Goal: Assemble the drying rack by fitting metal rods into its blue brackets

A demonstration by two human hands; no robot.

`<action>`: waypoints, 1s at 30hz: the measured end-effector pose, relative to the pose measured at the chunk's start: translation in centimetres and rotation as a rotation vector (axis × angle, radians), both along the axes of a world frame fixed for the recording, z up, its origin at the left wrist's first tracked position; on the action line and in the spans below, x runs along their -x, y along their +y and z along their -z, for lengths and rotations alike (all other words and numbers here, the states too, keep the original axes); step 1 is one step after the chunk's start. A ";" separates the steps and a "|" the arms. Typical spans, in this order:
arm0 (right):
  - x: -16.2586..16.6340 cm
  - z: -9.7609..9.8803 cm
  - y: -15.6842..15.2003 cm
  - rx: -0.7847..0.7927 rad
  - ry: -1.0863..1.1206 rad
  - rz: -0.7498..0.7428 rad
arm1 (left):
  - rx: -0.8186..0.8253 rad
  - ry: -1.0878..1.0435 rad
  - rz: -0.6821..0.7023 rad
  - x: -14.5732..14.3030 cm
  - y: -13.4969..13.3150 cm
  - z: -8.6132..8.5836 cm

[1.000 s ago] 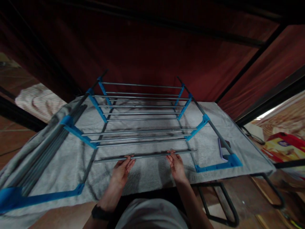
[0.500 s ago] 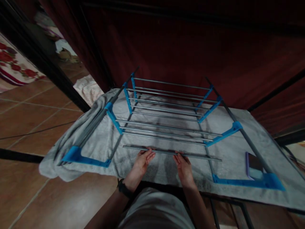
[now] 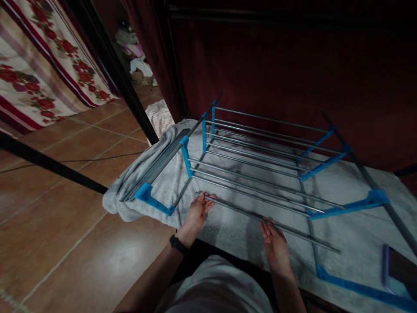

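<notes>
A grey metal rack with blue plastic connectors (image 3: 187, 157) lies on a grey towel (image 3: 228, 226). In front of its nearest rungs I hold loose grey metal rods (image 3: 241, 209) across my body. My left hand (image 3: 198, 210) grips them near their left end, fingers curled under. My right hand (image 3: 274, 243) holds them near the middle, fingers curled up round them. A black band sits on my left wrist. The rods' right end reaches toward a blue foot piece (image 3: 352, 287).
A bundle of spare grey rods (image 3: 156, 163) rests along the towel's left edge. A phone (image 3: 395, 271) lies at the far right. Dark red fabric hangs behind the rack. Brown tiled floor and a floral cloth (image 3: 39, 74) are to the left.
My view has swung to the left, so the rack now sits to the right. Both hands keep hold of the rods; my left hand has slid closer to their left end.
</notes>
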State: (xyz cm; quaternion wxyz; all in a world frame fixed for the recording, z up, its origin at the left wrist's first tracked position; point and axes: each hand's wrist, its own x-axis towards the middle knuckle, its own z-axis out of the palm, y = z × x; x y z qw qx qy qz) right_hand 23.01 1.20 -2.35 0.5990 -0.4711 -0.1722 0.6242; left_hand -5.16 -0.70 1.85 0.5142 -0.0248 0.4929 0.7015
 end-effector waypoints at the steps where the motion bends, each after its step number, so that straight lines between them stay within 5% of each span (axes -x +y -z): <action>1: 0.0 0.0 0.0 0.002 -0.007 -0.002 | 0.001 0.003 -0.006 0.1 0.0 0.0; 23: 0.4 -0.1 -0.1 -0.029 0.036 -0.009 | 0.015 0.035 -0.040 0.5 -0.1 -0.3; 30: 1.9 -0.5 0.1 -0.009 0.070 -0.018 | -0.027 -0.007 0.061 -1.4 -0.1 -0.1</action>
